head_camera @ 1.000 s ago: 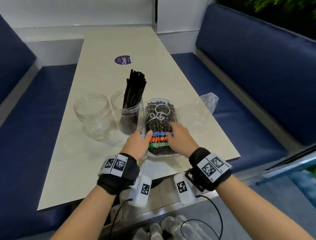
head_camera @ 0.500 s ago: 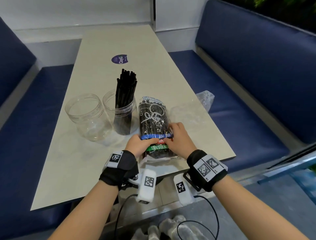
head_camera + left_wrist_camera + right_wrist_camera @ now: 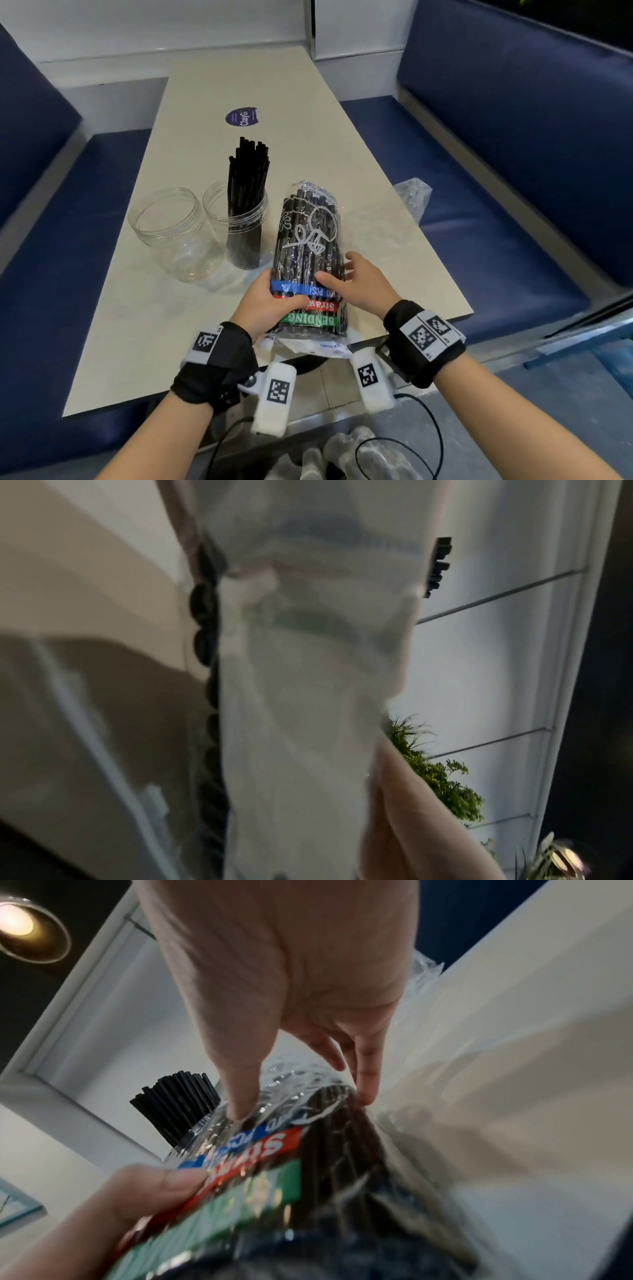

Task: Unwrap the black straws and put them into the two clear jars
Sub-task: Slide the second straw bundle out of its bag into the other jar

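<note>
A pack of black straws [image 3: 308,253] in a clear wrapper with blue, red and green bands is held tilted over the table's front edge. My left hand [image 3: 270,301] grips its near left side, thumb on the red band. My right hand [image 3: 356,284] holds the right side, thumb on the blue band, fingers along the far flank. The right wrist view shows the pack [image 3: 308,1164] between that thumb and fingers. An empty clear jar [image 3: 171,233] stands to the left, and beside it a second jar [image 3: 246,219] holds unwrapped black straws [image 3: 248,178]. The wrapper's loose end [image 3: 301,696] blurs the left wrist view.
The beige table [image 3: 144,342] carries a purple round sticker [image 3: 241,117] further back. A crumpled clear wrapper [image 3: 412,195] lies at the right edge, with flat clear film [image 3: 373,233] beside the pack. Blue benches [image 3: 479,240] run along both sides.
The pack lay flat under both hands; now both hands hold it, pulled nearer the front edge with its far end tilted up. Jars have not moved.
</note>
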A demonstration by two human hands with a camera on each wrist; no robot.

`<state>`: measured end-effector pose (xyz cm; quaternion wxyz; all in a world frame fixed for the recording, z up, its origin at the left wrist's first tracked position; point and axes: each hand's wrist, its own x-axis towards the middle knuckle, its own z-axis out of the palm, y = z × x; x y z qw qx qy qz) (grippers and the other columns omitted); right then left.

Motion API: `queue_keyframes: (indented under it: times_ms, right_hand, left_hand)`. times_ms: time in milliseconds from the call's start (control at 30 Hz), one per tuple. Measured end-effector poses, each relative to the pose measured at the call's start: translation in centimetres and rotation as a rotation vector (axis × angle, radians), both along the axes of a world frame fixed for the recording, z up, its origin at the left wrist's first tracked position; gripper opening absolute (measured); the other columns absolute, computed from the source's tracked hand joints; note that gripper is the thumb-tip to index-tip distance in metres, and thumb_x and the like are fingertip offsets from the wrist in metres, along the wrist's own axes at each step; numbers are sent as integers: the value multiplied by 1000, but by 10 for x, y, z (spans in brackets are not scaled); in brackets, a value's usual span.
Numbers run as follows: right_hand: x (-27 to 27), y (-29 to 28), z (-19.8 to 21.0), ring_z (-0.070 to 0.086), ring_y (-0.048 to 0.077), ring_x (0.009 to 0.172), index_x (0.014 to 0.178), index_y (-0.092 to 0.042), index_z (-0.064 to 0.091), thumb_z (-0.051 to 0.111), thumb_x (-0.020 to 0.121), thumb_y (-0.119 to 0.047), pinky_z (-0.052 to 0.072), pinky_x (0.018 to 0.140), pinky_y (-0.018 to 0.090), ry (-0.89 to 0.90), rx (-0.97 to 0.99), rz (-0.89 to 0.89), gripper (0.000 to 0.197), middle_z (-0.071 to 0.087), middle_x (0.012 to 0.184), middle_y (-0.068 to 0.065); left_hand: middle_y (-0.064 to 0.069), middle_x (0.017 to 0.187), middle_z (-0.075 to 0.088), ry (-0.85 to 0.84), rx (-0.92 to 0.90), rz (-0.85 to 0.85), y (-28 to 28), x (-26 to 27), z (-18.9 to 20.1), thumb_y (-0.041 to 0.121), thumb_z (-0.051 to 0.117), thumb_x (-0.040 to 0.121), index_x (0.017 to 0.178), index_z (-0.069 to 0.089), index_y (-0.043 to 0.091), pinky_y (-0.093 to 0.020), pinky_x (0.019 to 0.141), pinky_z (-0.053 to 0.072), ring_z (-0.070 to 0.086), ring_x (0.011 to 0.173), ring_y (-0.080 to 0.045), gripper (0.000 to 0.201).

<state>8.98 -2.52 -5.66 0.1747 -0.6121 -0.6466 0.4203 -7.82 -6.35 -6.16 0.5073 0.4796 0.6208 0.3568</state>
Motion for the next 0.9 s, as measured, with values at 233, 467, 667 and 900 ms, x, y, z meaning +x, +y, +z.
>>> queue_keyframes:
  times_ms: [233,467,667,900]
  right_hand:
    - [-5,-9,18,56,-13,79,93,-31,46,72,78,-27,43,66,1,371,78,-49,31,58,99,-13]
    - [-30,-7,29,54,-18,89,117,-17,32,81,66,-12,47,75,0,595,162,28,71,50,105,-19]
    - [-59,-1,26,59,9,108,122,-16,38,85,59,-8,51,92,27,619,237,100,79,58,120,3]
    - [-73,-2,9,58,9,112,127,-21,34,82,64,-7,48,98,33,546,167,247,81,57,120,-7]
  left_hand:
    - [14,100,61,31,178,-86,-17,-11,9,-3,73,71,118,44,24,-3,67,47,60,81,17,61]
    - [24,101,55,56,296,-64,-14,-38,16,-10,74,67,108,45,36,2,70,44,56,83,26,68]
    - [22,100,56,3,265,-66,-18,-57,29,6,85,58,112,46,23,1,68,45,59,99,-7,69]
    - [8,104,64,-219,430,101,-10,-67,52,56,88,21,104,52,30,-21,82,53,65,94,1,94]
